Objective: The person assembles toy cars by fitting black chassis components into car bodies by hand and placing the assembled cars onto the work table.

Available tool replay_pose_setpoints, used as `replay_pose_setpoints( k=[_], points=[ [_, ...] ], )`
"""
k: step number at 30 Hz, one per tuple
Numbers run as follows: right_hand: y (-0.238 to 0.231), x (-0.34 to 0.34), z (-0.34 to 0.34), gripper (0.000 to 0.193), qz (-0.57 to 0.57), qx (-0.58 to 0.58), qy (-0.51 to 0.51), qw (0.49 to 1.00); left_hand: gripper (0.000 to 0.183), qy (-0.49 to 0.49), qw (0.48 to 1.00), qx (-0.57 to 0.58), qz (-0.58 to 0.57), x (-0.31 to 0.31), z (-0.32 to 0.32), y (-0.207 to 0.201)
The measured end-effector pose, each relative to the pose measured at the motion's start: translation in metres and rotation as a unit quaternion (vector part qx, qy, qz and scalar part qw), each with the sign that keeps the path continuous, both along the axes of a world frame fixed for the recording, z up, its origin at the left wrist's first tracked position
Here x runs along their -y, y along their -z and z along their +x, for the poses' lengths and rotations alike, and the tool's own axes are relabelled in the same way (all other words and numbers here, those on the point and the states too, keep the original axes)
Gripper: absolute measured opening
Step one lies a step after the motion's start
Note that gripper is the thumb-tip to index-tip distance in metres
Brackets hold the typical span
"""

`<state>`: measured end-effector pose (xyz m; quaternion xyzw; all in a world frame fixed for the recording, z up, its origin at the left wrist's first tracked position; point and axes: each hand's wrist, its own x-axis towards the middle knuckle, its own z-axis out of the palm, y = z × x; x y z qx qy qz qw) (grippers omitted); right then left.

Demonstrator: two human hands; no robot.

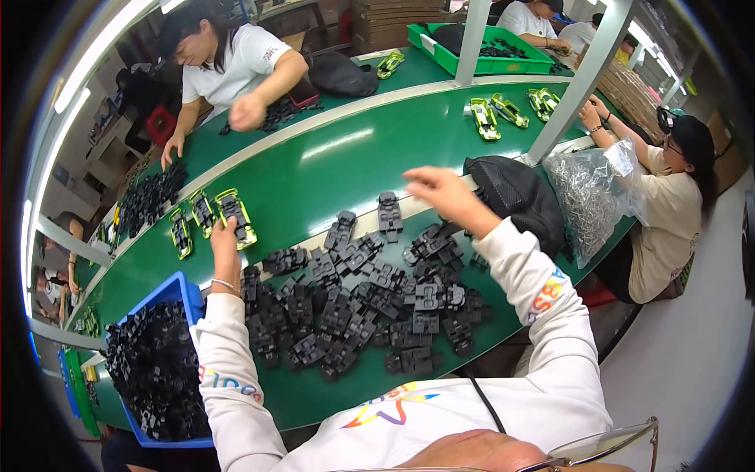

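Note:
My left hand is over the green conveyor belt, its fingers closed on the near end of a lime-green toy car shell with black parts inside. Two similar shells lie just left of it: one toy car shell close by, and another shell at the far left of the group. My right hand hovers near the belt's edge, fingers stretched out, with nothing visible in it. Below and between my hands spreads a heap of dark grey moulded plastic car parts; one grey part stands apart at its far side.
A blue crate of small black parts stands at my left. A black bag and a clear bag of screws lie right. More shells sit along the belt. A metal post rises at right; co-workers sit across and beside me.

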<state>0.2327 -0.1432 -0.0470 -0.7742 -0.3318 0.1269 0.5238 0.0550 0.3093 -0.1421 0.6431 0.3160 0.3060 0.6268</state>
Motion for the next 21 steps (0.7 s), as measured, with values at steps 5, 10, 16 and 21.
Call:
replay_pose_setpoints(
  k=[5, 10, 16, 21],
  points=[
    [0.053, 0.061, 0.166, 0.052, -0.092, 0.151, 0.255, 0.951, 0.034, -0.035, 0.999, -0.026, -0.025, -0.036, 0.028, -0.006],
    [0.072, 0.128, 0.265, 0.056, -0.192, 0.195, 0.269, 0.924, 0.062, -0.153, 0.971, -0.147, 0.108, -0.037, 0.070, -0.004],
    [0.076, 0.101, 0.272, 0.077, -0.432, 0.191, 0.333, 0.816, 0.037, -0.213, 0.923, -0.150, 0.283, -0.034, 0.066, 0.008],
    [0.082, 0.102, 0.284, 0.052, -0.364, 0.263, 0.287, 0.846, 0.046, -0.219, 0.909, -0.157, 0.319, -0.019, 0.051, -0.006]
  ],
)
